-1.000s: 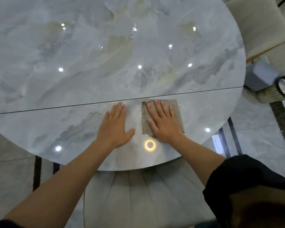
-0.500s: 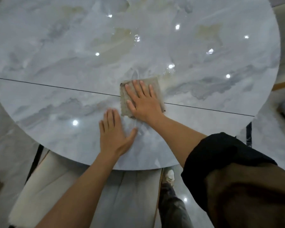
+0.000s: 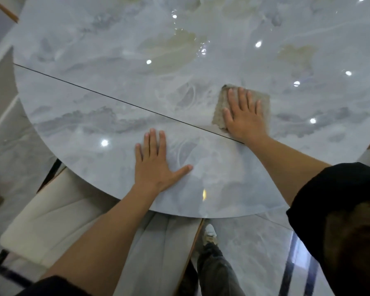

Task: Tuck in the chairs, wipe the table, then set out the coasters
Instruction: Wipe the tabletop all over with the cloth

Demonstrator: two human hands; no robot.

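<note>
Wiping a glossy grey marble tabletop above a pale tiled floor.
Right hand, fingers straight, presses a tan cloth flat beside the dark seam toward the right edge; left hand rests flat near the near edge, above a cream chair.

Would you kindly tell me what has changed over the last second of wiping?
The right hand slid the grey-brown square cloth across the dark seam to its far side, away from the left hand. The left hand stayed flat on the round marble table.
</note>
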